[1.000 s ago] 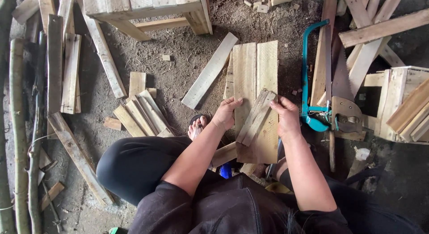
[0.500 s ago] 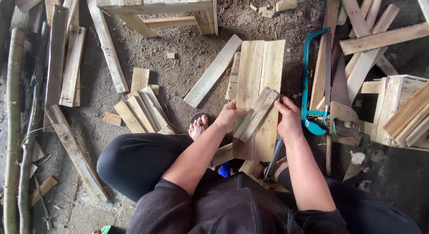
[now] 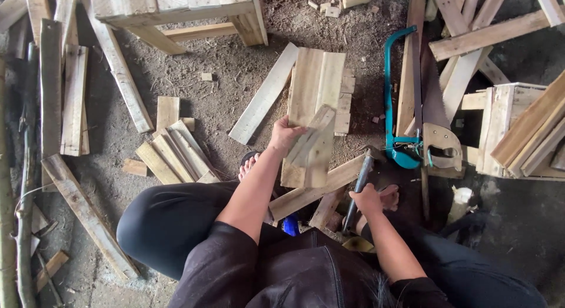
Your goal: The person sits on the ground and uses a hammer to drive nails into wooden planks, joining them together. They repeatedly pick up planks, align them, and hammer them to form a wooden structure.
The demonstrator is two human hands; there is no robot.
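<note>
Now left hand [image 3: 286,134] grips slat [image 3: 309,144]; right hand [image 3: 366,197] clenches hammer [image 3: 360,181]; saws [image 3: 421,108] beside.

rough woodworking yard | dirt floor [image 3: 235,78] | scattered planks [image 3: 170,146] | handsaw [image 3: 435,117]
</note>
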